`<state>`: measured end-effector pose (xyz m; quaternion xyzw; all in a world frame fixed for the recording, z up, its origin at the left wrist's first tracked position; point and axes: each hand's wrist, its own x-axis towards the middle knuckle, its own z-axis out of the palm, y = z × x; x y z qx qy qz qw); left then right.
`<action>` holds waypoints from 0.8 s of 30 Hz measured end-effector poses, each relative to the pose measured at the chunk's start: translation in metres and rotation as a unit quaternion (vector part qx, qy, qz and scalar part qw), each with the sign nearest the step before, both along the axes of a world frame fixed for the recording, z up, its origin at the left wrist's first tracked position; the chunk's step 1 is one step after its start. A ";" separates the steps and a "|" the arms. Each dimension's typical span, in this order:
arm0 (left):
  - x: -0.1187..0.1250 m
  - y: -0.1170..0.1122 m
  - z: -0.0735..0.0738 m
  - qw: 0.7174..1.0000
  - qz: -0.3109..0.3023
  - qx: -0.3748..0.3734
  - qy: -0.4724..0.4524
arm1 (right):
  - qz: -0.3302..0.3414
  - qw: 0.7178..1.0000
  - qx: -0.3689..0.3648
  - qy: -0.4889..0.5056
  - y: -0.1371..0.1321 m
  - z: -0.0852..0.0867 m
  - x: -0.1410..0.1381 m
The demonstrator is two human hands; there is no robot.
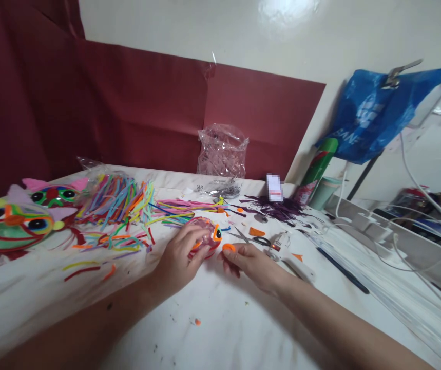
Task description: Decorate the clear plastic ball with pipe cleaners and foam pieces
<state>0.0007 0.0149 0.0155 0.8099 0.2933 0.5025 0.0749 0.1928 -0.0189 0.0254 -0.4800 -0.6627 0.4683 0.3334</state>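
Observation:
My left hand (184,252) is wrapped around a small transparent pinkish ball (209,237) decorated with orange and red strips and a black eye. Between thumb and finger of my right hand (249,262) is a small round orange piece (228,247), just right of the ball and apart from it. Its material is hard to make out. Behind my right hand lie scissors (243,235) with dark handles and what looks like a white glue gun (282,244). An orange scrap (257,232) lies beside the scissors.
Two decorated animal-face balls, one greenish (12,228) and one pink-eared (55,194), stand at left. Colourful pipe cleaners (112,200) spread across the back, with purple strands (277,207) farther right. A dark pen-like stick (341,270) and a cabled power strip (378,231) are at right.

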 end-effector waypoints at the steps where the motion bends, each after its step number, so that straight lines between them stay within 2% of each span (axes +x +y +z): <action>1: 0.002 -0.005 0.001 0.999 -0.012 -0.030 -0.009 | 0.006 1.000 0.005 -0.002 -0.003 0.000 -0.004; 5: 0.008 -0.020 0.005 0.976 -0.075 -0.204 -0.017 | 0.028 0.997 0.052 -0.041 -0.013 -0.004 -0.018; 8: 0.009 -0.021 0.006 0.948 -0.120 -0.294 -0.006 | 0.032 0.997 0.060 -0.044 -0.015 -0.007 -0.023; 11: 0.009 -0.019 0.008 0.925 -0.117 -0.358 -0.047 | -0.007 0.998 0.067 0.002 -0.014 -0.010 -0.024; 15: 0.010 -0.018 0.008 0.875 -0.157 -0.445 -0.111 | -0.063 0.983 0.163 0.055 -0.015 -0.012 -0.025; 20: 0.011 -0.020 0.006 0.803 -0.232 -0.520 -0.174 | -0.068 0.959 0.276 0.004 -0.018 -0.014 -0.022; 24: 0.012 -0.021 0.004 0.784 -0.255 -0.542 -0.162 | -0.055 0.936 0.344 -0.051 -0.020 -0.013 -0.018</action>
